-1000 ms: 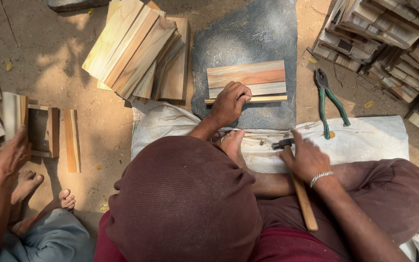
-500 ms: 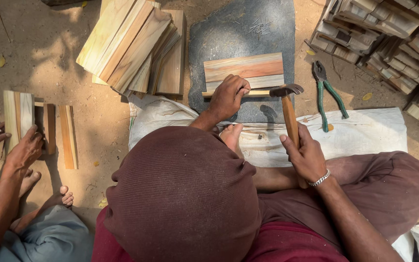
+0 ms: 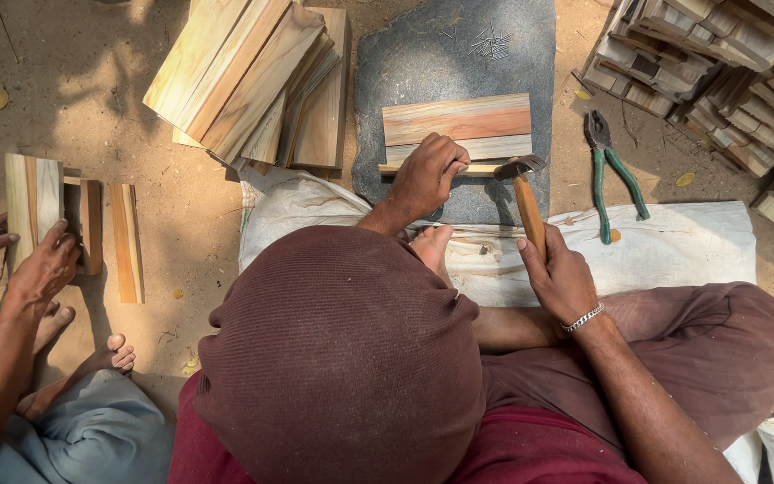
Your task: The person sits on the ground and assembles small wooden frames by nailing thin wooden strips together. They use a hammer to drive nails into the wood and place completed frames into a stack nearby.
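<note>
Wooden board (image 3: 456,121), striped orange and pale, lies on a dark stone slab (image 3: 405,63) at the 12 o'clock position before the seated person. The left hand (image 3: 427,175) presses closed on a thin wooden strip (image 3: 481,168) along the board's near edge. The right hand (image 3: 562,278), wearing a metal bracelet, is clamped around the wooden handle of a hammer (image 3: 526,193), whose steel head rests at the strip just beside the left hand. Loose nails (image 3: 485,40) lie at the slab's far end. Green-handled pliers (image 3: 611,166) lie at 2 o'clock, partly on a white sack (image 3: 692,246). Stacked planks (image 3: 244,76) sit at 11 o'clock. At 9 o'clock, another person's hands (image 3: 42,269) touch a small wooden frame (image 3: 73,224).
</note>
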